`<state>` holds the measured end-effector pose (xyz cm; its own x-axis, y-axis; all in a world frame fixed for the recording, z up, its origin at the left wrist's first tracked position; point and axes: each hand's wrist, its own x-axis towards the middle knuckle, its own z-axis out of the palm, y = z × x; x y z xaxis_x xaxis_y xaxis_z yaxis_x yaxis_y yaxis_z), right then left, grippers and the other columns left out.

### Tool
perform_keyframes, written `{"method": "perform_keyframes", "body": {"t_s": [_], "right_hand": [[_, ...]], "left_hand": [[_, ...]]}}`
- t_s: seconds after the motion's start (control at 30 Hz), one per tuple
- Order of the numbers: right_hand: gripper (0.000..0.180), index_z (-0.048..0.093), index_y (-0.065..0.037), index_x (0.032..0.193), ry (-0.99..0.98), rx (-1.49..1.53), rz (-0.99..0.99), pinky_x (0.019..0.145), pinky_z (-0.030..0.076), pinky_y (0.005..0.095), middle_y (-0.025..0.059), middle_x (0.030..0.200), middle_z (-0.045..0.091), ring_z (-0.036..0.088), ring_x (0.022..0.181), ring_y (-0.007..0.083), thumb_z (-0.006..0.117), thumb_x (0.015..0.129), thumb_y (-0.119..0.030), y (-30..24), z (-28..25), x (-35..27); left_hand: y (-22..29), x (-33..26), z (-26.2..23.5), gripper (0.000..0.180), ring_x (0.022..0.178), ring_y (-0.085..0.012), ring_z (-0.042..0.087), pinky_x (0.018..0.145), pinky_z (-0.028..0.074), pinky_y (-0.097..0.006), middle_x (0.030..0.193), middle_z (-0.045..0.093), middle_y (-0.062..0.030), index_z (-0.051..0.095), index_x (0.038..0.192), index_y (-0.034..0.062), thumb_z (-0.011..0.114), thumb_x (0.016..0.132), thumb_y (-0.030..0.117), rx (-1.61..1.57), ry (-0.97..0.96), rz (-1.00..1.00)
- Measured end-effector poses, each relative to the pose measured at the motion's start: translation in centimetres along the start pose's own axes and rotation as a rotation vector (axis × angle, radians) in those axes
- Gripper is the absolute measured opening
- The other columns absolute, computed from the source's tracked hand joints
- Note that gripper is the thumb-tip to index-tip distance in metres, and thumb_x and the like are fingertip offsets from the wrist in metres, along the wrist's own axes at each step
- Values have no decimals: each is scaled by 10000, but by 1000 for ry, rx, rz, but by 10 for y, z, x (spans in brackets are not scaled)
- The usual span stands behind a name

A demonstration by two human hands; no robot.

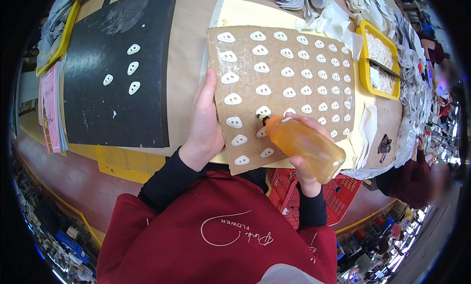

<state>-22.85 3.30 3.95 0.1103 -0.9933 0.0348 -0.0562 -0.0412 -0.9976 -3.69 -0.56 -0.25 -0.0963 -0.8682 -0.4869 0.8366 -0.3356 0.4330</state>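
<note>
A brown cardboard sheet carries rows of small white rounded-triangle pieces, each with little holes. My left hand grips the sheet's left edge, thumb along the border. In my right hand is a squeeze bottle of amber liquid, tilted with its orange cap and dark nozzle toward the sheet. The nozzle tip is at a white piece in the lower middle; whether it touches cannot be made out. The bottle and hand partly cover some pieces nearby.
To the left lies a black board with several white pieces on it. A yellow tray full of white pieces, with a dark strip across it, stands at right. Grey fabric strips pile beyond. Below the table edge sits a red crate.
</note>
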Motion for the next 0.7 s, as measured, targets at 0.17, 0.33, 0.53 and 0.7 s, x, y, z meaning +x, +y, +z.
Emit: {"method": "perform_keyframes", "body": {"t_s": [0.17,0.33,0.53,0.7], "right_hand": [[650,586,-2,1181,-66,-164,-41,855,516,309,125,1116,656,645,990,190,875,647,-235,-11,4,11],[622,590,1,1174,-42,-278,-71,830,527,309,112,1072,668,656,944,194,871,652,-186,-14,2,23],[537,622,22,1104,-7,-98,15,822,530,307,112,1059,667,658,914,193,865,655,-142,-22,6,28],[476,640,34,1049,-29,-152,-12,837,525,312,126,1073,663,651,931,185,860,659,-129,-23,5,34]], "left_hand": [[0,1,-3,599,1243,-275,475,1025,413,-423,1370,432,-157,287,1415,53,241,1004,486,13,-34,-9],[-2,3,-7,606,1248,-281,471,1031,412,-430,1379,418,-169,269,1423,57,213,1004,492,18,-70,-9],[2,0,1,614,1251,-283,470,1029,416,-430,1376,420,-173,261,1425,54,208,1002,497,8,-80,-35],[8,-5,10,613,1245,-285,476,1028,420,-431,1374,422,-172,261,1424,56,211,1002,498,-35,-128,-67]]}}
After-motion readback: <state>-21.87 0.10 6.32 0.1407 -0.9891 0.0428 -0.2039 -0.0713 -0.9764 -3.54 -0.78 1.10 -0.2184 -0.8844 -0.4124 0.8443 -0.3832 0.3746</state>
